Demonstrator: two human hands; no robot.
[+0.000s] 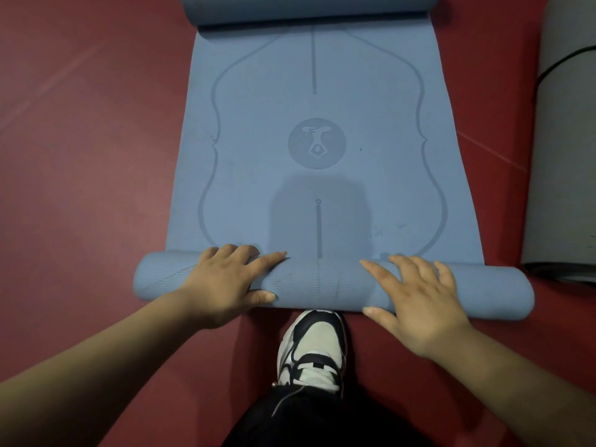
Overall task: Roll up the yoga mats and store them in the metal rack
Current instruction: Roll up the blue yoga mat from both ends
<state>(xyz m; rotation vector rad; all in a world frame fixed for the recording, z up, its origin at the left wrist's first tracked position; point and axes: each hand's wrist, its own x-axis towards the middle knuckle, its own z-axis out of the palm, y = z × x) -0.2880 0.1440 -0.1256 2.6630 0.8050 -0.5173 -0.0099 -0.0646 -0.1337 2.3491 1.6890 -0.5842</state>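
- While both palms lie on it, the blue rubbery yoga mat [316, 124], printed with alignment lines and a round logo, stretches straight away from me across the dark red floor [80, 156]. Its long axis runs from my feet toward the top of the view.
- Its near end is wound into a rolled tube [322, 285] that lies crosswise, left to right, directly under my hands. The flat length lies beyond it, so I judge the coming push must go straight forward, away from my body.
- My left hand [225, 279] rests flat on the tube's left part, fingers spread and angled forward and inward, thumb down its near face. It presses rather than pinches.
- My right hand [416, 298] mirrors it on the right part, fingers fanned over the top, thumb along the near edge, also pressing with nothing gripped.
- Both hands sit about equally far from the tube's middle, so neither is nearer, and a stub of tube sticks out past each one. An even push from both should hold the roll square to the mat.
- My white and black trainer [314, 346] points forward between the hands, its toe right up against the tube's near side.
- At the top edge, the mat's far end rises into a far curl [309, 9]. The view crops it, so I cannot tell how thick it is.
- Off to the right a grey foam mat [567, 156] lies alongside, apart from the blue one.
- No metal rack shows in this view.
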